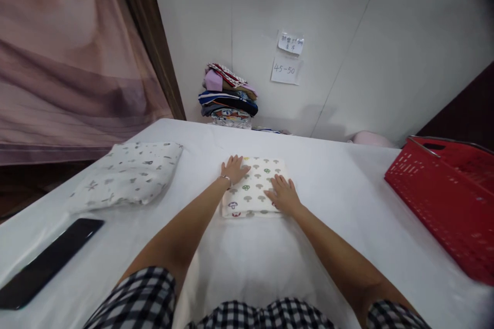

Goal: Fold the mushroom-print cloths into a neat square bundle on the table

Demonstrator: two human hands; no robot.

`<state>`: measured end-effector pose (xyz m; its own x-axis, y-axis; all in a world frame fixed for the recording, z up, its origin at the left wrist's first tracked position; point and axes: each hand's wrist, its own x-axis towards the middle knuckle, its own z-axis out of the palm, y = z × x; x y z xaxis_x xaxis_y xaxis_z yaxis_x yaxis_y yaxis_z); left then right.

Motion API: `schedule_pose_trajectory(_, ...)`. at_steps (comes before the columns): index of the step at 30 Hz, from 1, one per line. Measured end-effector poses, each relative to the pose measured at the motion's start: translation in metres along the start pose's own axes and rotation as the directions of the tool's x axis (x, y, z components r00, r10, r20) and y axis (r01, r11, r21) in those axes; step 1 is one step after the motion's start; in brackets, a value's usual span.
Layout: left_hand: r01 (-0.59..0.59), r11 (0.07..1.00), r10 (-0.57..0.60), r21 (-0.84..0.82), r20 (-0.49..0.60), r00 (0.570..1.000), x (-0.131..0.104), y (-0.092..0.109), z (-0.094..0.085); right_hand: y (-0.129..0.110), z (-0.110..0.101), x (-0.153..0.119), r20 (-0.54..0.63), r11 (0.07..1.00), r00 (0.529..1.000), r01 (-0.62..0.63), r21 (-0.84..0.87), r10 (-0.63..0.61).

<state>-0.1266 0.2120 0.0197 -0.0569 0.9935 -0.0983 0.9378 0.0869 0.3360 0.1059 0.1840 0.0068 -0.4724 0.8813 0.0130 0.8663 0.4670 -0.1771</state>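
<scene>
A white cloth with a mushroom print (257, 185) lies folded into a flat rectangle on the white-covered table (328, 175). My left hand (234, 169) rests on its left edge, fingers spread, with a bracelet at the wrist. On the cloth's right edge lies my right hand (283, 194), its fingers apart too. Neither hand grips anything. Further left, another white cloth with a small grey print (131, 175) lies loosely folded and slightly rumpled.
A red plastic basket (436, 200) stands at the right. A black phone-like slab (52, 259) lies at the left front. Behind the table's far edge are stacked folded clothes (229, 97), and handwritten paper signs (285, 70) hang on the wall. A pink curtain (73, 61) hangs at left.
</scene>
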Motion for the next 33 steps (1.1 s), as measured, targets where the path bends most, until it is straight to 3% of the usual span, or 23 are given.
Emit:
schedule_pose_trajectory(3, -0.097, 0.994, 0.097, 0.051, 0.007, 0.995, -0.012, 0.002, 0.005, -0.001, 0.003, -0.011, -0.022, 1.0, 1.0, -0.011, 0.015, 0.011)
schedule_pose_trajectory(6, -0.124, 0.991, 0.123, 0.059, 0.024, 0.992, -0.021, 0.006, 0.004, -0.002, -0.003, -0.007, -0.008, 0.998, 1.0, -0.009, 0.055, 0.01)
schedule_pose_trajectory(8, -0.114, 0.992, 0.114, 0.049, 0.003, 0.994, -0.03, 0.009, 0.001, 0.002, -0.007, -0.006, -0.014, 0.99, 1.0, -0.01, 0.141, 0.012)
schedule_pose_trajectory(10, -0.128, 0.991, 0.129, 0.043, -0.039, 0.991, -0.044, 0.012, -0.001, 0.014, -0.01, -0.012, -0.1, 0.947, 0.992, -0.042, 0.319, 0.078)
schedule_pose_trajectory(12, -0.199, 0.979, 0.203, 0.049, -0.094, 0.975, -0.065, 0.012, 0.002, 0.03, -0.01, -0.026, -0.195, 0.865, 0.956, -0.096, 0.492, 0.217)
schedule_pose_trajectory(14, -0.304, 0.95, 0.31, 0.066, -0.151, 0.938, -0.089, 0.011, 0.009, 0.046, -0.007, -0.043, -0.198, 0.76, 0.913, -0.161, 0.629, 0.357)
schedule_pose_trajectory(18, -0.44, 0.89, 0.456, 0.119, -0.229, 0.86, -0.123, 0.008, 0.025, 0.062, -0.004, -0.071, 0.013, 0.486, 0.868, -0.29, 0.824, 0.496)
schedule_pose_trajectory(21, -0.467, 0.872, 0.49, 0.15, -0.263, 0.831, -0.126, 0.007, 0.031, 0.061, -0.007, -0.079, 0.128, 0.373, 0.856, -0.348, 0.86, 0.501)
schedule_pose_trajectory(26, -0.451, 0.878, 0.479, 0.161, -0.275, 0.834, -0.119, 0.007, 0.034, 0.058, -0.012, -0.079, 0.172, 0.363, 0.856, -0.379, 0.851, 0.488)
schedule_pose_trajectory(33, -0.43, 0.884, 0.465, 0.184, -0.251, 0.849, -0.122, 0.009, 0.034, 0.057, -0.013, -0.077, 0.101, 0.48, 0.874, -0.353, 0.803, 0.474)
